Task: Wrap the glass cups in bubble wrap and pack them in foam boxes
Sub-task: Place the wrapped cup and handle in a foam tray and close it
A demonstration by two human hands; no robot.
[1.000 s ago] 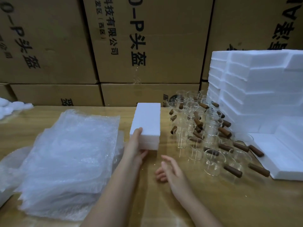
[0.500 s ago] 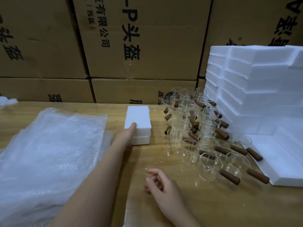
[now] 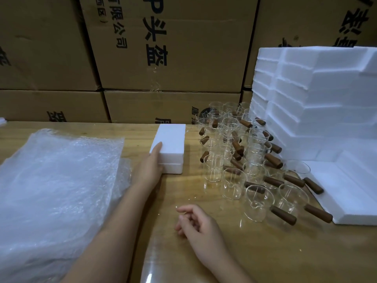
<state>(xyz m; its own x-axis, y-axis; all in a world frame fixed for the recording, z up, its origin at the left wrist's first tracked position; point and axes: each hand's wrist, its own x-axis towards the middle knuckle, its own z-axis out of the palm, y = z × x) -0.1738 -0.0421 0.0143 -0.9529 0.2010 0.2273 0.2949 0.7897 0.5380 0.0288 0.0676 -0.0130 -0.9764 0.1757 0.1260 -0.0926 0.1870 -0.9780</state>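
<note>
A closed white foam box (image 3: pixel 171 147) lies on the wooden table (image 3: pixel 265 252), near its back edge. My left hand (image 3: pixel 150 166) rests against the box's near left corner with straight fingers. My right hand (image 3: pixel 196 222) lies on the table in front, fingers loosely curled, holding nothing. Several glass cups with brown wooden handles (image 3: pixel 234 160) stand clustered right of the box. A stack of bubble wrap sheets (image 3: pixel 57 190) covers the table's left side.
Stacked white foam boxes (image 3: pixel 318 103) rise at the right, with a flat foam piece (image 3: pixel 350 197) lying in front of them. Large cardboard cartons (image 3: pixel 173 48) form a wall behind the table.
My left hand has pushed the foam box away toward the back of the table. My right hand has drawn back toward me and its fingers have curled more.
</note>
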